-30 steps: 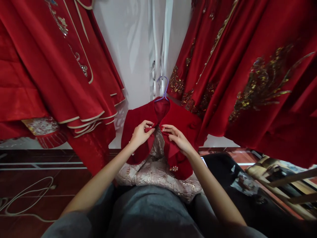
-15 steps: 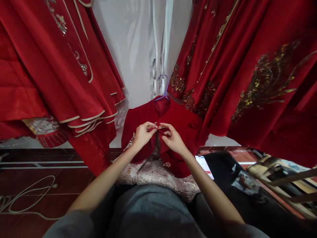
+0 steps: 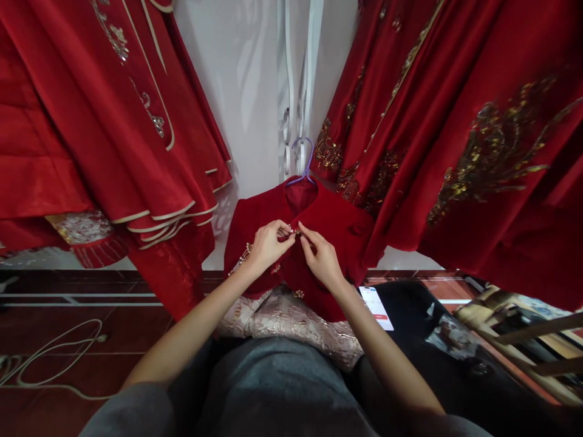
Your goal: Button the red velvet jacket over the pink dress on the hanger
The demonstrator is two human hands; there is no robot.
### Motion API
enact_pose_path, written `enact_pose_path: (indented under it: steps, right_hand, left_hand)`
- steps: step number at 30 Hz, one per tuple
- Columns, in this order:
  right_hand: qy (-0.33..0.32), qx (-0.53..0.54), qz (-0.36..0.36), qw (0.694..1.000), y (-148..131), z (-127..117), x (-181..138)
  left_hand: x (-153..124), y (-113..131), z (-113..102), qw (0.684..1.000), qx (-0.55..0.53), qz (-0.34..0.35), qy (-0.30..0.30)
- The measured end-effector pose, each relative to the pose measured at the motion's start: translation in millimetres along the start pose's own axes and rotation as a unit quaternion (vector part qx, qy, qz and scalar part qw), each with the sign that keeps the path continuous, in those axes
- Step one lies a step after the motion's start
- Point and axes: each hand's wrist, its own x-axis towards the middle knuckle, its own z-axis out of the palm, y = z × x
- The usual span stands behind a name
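Note:
A short red jacket (image 3: 255, 212) hangs in front of me on a purple hanger (image 3: 306, 170). My left hand (image 3: 272, 244) pinches at the beaded closure (image 3: 297, 231) on the upper front, thumb and fingertips together. On the closure's other side, my right hand (image 3: 322, 258) has its fingertips closed on the same spot. Fingertips partly cover the closure, so I cannot tell whether it is fastened. A lower beaded ornament (image 3: 298, 294) sits near the hem, and a string of pearly beads (image 3: 243, 258) hangs by my left wrist. Pinkish brocade fabric (image 3: 286, 318) lies below on my lap.
Red garments with pale piping (image 3: 182, 152) hang at left; red ones with gold sequins (image 3: 483, 152) hang at right. White cabinet doors (image 3: 246, 79) stand behind. A phone (image 3: 376, 308) and a plastic bag (image 3: 450, 337) lie on a black surface. A white cable (image 3: 59, 334) coils on the floor.
The jacket's two front edges have come together, closing the gap below my hands. The lower ornament has shifted left and up. Both hands stay at the upper closure.

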Motion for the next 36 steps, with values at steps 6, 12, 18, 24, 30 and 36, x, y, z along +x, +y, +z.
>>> enact_pose_path:
  steps: [6,12,18,24,30,36]
  right_hand:
    - [0.028,0.024,0.018,0.999,3,4,-4]
    - [0.018,0.002,0.010,1.000,6,5,-4]
    - [0.024,0.013,0.019,0.999,7,5,-5]
    - [0.066,0.064,0.028,0.995,7,3,3]
    - [0.051,0.095,0.049,0.993,10,-3,17]
    - [0.033,0.129,0.081,0.988,16,-6,21]
  left_hand:
    - [3,-1,1,1.000,0.022,0.005,-0.007]
    - [7,-1,-7,0.997,0.050,0.040,-0.051]
    - [8,4,-4,0.993,0.071,0.051,-0.082]
    - [10,3,6,0.999,0.031,0.021,-0.038]
    - [12,4,4,0.997,0.052,0.034,-0.044]
    - [12,3,6,0.995,0.061,0.062,-0.049]
